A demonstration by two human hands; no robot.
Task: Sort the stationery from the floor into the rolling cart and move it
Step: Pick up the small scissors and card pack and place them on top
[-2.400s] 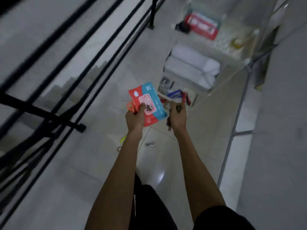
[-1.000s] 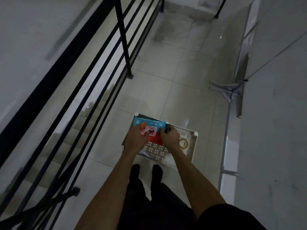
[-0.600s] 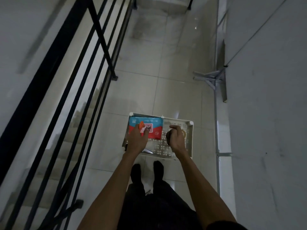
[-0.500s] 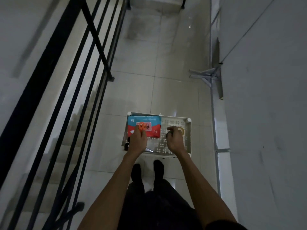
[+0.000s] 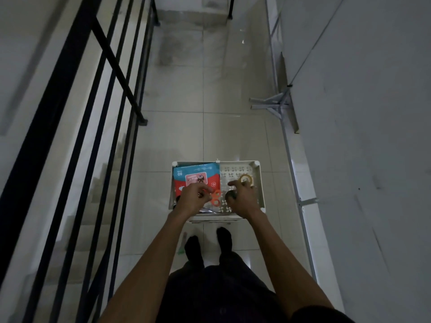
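Dim tiled landing [image 5: 210,136], black railing [image 5: 112,94] at 9 o'clock. White cart tray [image 5: 260,183]: packet [image 5: 196,177] flat in its 9 o'clock half, blue end toward 12; tape roll [image 5: 245,179] at 2; orange scissors [image 5: 215,198] centre. Left hand [image 5: 193,200] and right hand [image 5: 243,200] have curled fingers; grips unclear.

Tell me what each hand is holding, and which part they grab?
The left hand curls against the orange plastic scissor handles; whether it grips them cannot be told. The right hand curls round a small dark object, too dim to name.

dim, grey light throughout; faint glare on the floor tiles [image 5: 233,136]; black railing [image 5: 100,89] bows from wide-angle distortion; hands slightly soft.
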